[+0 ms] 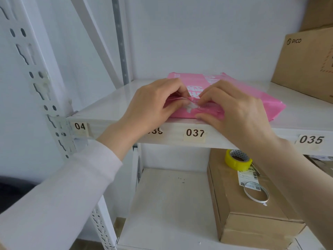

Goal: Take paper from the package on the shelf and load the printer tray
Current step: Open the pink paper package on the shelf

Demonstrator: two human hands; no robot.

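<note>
A pink paper package (pixel 266 98) lies flat on the white shelf (pixel 111 105), its near end at the shelf's front edge above the label 037. My left hand (pixel 153 103) and my right hand (pixel 232 107) both pinch the crumpled wrapper at that near end, fingertips almost touching. A small white patch of torn wrapper or paper shows between them. The printer and its tray are not in view.
A brown PICO carton (pixel 306 64) stands on the same shelf at the right. On the shelf below, a cardboard box (pixel 248 213) carries a yellow tape roll (pixel 237 159) and a thin ring of tape (pixel 255 193). A perforated white upright (pixel 36 83) runs down the left.
</note>
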